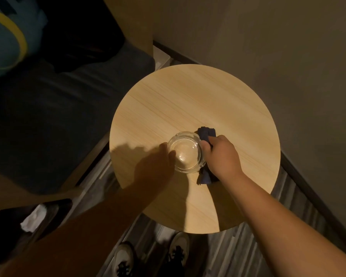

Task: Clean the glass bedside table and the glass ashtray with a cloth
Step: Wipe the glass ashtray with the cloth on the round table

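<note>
A clear glass ashtray (186, 152) stands near the middle of the round bedside table (188, 100), whose top looks like light wood. My left hand (155, 166), in shadow, grips the ashtray's left rim. My right hand (222, 156) holds a dark blue cloth (206, 133) pressed against the ashtray's right side. The cloth sticks out above and below that hand.
A dark sofa (58, 108) with a teal and yellow cushion (6, 43) stands to the left. A wall (288, 47) runs close behind and to the right of the table. My two shoes (152, 256) are on the striped floor below the table's near edge.
</note>
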